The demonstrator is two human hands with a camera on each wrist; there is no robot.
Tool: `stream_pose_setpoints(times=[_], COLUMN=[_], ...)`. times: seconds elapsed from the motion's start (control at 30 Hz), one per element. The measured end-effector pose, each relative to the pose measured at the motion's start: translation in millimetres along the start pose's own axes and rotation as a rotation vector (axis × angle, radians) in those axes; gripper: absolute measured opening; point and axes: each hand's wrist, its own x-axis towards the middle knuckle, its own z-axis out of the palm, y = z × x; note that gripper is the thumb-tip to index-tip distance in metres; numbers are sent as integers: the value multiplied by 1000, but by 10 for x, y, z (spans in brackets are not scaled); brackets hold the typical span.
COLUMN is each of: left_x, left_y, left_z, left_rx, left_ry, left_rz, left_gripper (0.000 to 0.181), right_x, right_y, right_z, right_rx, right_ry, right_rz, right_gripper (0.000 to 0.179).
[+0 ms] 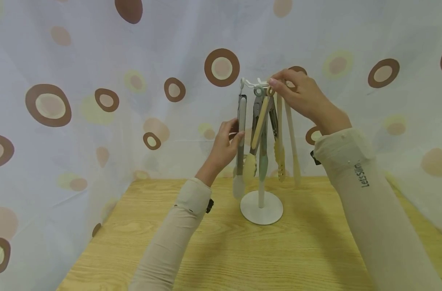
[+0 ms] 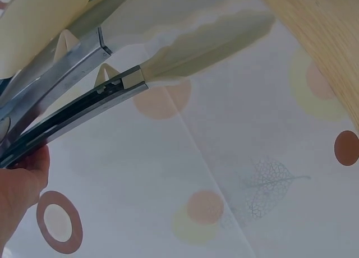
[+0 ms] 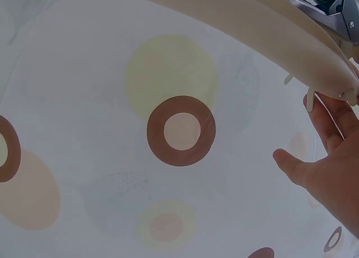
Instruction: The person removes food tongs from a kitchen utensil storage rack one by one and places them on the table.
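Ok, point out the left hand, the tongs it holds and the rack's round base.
Left hand (image 1: 224, 148): head view, back of hand.
Tongs (image 1: 242, 117): head view, pale handle.
Round base (image 1: 262, 216): head view, bare top.

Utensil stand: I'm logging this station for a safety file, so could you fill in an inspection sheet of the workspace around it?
Surface: wood-grain table, bearing an upright white utensil stand.
Job's things: grey tongs, yellow tongs and a green-headed utensil at the stand's hooks, among others.
Clutter: nothing seen.
Left grip: pinches the grey tongs.
Right grip: at the stand's top; exact contact unclear.
Cables: nothing seen.
Surroundings: patterned sheet behind the table.
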Motion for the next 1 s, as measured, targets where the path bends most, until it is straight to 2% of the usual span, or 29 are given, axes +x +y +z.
stream_pose_setpoints(times=[0.43,1.0], left_x=[-40,-127], left_y=[-25,-7], left_z=[-64,-216], left_rx=[-2,15], left_ry=[42,66], left_rz=[6,6], left_gripper=[43,43], right_x=[-19,-2], right_y=[8,30], right_z=[6,-7], right_rx=[10,0], right_ry=[-10,-11], right_rz=[27,8], right_gripper=[47,48])
